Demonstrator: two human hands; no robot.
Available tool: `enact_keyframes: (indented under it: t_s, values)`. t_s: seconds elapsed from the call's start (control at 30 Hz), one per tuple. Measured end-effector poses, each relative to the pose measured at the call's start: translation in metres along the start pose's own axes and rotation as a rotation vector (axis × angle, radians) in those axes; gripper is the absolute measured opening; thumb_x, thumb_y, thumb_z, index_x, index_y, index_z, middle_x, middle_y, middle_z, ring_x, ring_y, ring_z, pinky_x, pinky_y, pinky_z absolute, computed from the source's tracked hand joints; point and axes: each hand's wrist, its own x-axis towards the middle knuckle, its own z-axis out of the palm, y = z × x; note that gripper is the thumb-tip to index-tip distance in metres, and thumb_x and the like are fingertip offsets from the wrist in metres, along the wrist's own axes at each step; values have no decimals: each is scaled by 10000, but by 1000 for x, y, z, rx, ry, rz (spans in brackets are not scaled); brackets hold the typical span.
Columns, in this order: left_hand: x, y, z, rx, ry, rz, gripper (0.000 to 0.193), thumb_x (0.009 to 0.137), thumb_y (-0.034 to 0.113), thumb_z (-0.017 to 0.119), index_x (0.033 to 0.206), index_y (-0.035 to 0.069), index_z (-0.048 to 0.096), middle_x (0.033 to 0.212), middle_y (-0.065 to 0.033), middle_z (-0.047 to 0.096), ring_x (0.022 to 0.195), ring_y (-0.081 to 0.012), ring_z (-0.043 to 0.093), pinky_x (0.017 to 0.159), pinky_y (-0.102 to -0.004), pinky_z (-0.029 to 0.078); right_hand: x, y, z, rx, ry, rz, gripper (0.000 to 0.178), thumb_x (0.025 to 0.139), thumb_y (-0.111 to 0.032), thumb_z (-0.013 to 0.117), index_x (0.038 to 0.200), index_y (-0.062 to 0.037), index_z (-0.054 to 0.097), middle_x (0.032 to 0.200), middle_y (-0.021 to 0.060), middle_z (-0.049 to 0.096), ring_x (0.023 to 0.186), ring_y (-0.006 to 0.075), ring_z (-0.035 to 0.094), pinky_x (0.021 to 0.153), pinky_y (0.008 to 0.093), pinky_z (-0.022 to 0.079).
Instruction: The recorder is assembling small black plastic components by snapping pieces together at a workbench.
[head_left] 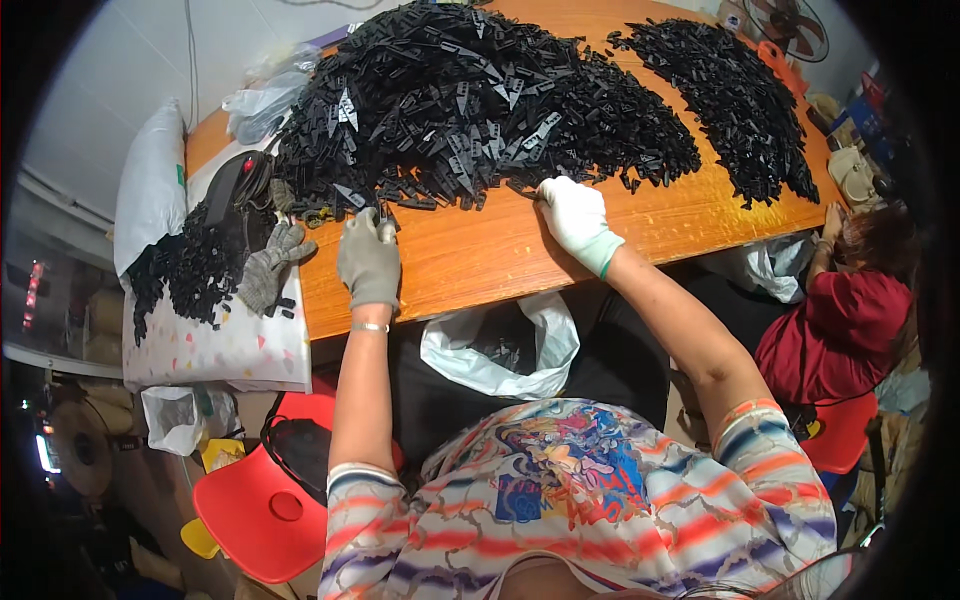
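A big heap of black plastic parts [470,100] covers the far half of an orange wooden table [480,255]. My left hand [368,262], in a grey glove, rests at the heap's near edge and pinches a small dark tool or part at its fingertips. My right hand [575,218], in a white glove with a green cuff, reaches into the heap's edge, fingers closed on a black part. A second, flatter spread of black parts [735,95] lies at the right.
A spare grey glove [272,265] and more black parts [190,270] lie on a patterned cloth at the left. A white plastic bag [500,350] hangs under the table edge. Red stools [265,505] stand below. Another person in red [840,320] sits at the right.
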Motion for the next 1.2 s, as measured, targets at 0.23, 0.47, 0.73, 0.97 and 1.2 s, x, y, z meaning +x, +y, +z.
enact_keyframes:
  t_s: [0.23,0.47,0.73,0.97,1.2]
  values:
    - [11,1,7,-68,-93,-54,239,877,237,639,1044,67,656,1050,-149,633,975,-337,611,820,-430,496,-10,-9,-5,-22,-247,75,84,794,-98,622,874,-104,648,887,150,630,875,353,628,752,422,502]
    - [0,18,5,-16,-134,-8,235,867,265,634,1007,78,660,1053,-151,632,960,-342,623,800,-435,506,-21,-18,-17,53,-154,62,67,807,-112,578,832,-66,619,855,190,627,831,381,631,739,447,506]
    - [-11,20,0,-221,55,-13,235,846,238,648,977,43,635,958,-152,644,877,-354,629,764,-448,498,-29,-34,-30,276,-168,137,125,855,-149,615,943,-84,674,919,158,681,891,312,656,774,374,516]
    - [-42,22,-15,-1586,-317,-327,315,899,88,634,1153,8,466,887,-94,614,712,-138,621,579,-222,502,-22,-69,-36,632,-213,201,224,910,-224,625,1027,-48,698,917,76,711,834,122,652,766,270,502]
    - [-75,38,-11,-1752,-552,-301,475,864,65,668,1283,5,452,927,-26,581,723,-82,564,601,-182,428,-14,-105,-39,1015,-275,213,256,917,-153,611,1096,20,668,980,59,700,878,100,625,804,251,499]
